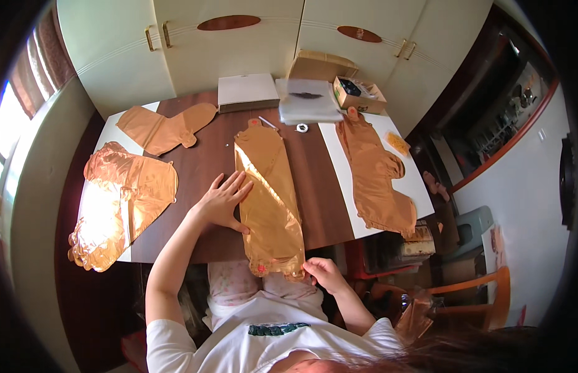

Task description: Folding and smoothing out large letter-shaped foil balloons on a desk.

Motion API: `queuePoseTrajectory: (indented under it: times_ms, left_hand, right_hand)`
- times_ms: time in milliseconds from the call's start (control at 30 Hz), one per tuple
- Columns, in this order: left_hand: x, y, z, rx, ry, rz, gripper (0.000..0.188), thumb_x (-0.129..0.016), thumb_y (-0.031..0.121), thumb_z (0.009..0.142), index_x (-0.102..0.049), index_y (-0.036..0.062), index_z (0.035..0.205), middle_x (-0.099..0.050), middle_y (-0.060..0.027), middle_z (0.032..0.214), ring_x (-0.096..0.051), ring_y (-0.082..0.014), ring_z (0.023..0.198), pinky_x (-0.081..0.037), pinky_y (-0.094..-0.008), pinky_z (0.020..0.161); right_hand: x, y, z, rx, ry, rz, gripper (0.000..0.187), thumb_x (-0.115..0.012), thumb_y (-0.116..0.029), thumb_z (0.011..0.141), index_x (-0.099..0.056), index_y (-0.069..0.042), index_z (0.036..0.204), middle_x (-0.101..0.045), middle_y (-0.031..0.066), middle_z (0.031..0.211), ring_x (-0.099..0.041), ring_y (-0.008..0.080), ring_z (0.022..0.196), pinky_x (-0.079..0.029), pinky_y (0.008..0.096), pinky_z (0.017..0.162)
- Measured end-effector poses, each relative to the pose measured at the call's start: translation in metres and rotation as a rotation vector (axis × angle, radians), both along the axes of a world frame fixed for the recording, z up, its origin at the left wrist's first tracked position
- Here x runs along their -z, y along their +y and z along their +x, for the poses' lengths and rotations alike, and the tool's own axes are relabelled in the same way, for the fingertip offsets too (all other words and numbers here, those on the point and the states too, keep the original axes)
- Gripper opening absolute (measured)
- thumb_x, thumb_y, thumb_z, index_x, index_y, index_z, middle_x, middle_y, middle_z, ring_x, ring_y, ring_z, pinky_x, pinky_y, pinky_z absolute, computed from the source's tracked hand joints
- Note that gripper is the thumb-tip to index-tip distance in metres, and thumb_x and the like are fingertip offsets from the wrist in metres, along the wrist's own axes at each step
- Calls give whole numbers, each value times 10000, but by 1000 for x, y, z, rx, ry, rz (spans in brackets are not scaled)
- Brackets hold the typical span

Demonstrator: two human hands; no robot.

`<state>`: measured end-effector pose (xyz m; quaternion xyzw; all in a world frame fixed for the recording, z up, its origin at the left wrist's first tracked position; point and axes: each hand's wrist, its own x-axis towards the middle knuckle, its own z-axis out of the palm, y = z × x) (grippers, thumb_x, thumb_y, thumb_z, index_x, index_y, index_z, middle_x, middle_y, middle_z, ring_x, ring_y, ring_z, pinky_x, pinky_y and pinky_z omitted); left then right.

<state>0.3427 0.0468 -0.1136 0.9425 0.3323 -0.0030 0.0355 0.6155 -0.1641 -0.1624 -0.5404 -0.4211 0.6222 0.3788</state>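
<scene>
A long, flat copper-coloured foil balloon (270,205) lies lengthwise in front of me, its near end reaching over the table's front edge. My left hand (223,204) rests on its left side, palm down with the fingers spread. At the near right corner, my right hand (324,273) pinches the foil between thumb and fingers. Red marks show at both ends of this balloon. To the left lie a crumpled, shiny foil balloon (130,199) and, behind it, a smaller flat foil piece (161,127). A further foil balloon (373,174) with a curved notch is on the right.
Along the back of the brown table (326,211) are a white box (248,92), clear plastic bags (309,102), a tape roll (302,128) and a cardboard box (358,94) of small items. A yellow packet (397,143) lies far right. A wooden chair (494,292) stands at lower right.
</scene>
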Motion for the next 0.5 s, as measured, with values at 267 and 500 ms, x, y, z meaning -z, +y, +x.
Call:
queuePoseTrajectory:
  times_ms: [267,500]
  left_hand:
    - [-4,-1,1,-10,11,-9,1240,-569,832,508,-213,88,1433,-158,-199,1482,-136,-303,1385,-121,-500,1106]
    - [-3,1,0,15,-29,-26,1242,-630,781,506,-204,70,1430,-175,-245,1461,-143,-337,1377,-124,-517,1096]
  right_hand:
    - [0,4,0,28,11,36,203,-550,-221,909,-655,-70,821,-525,-71,605,-387,-15,482,-290,157,422]
    - [-1,6,2,27,0,61,223,-560,-206,903,-610,-72,731,-526,-65,611,-399,-7,492,-302,166,438]
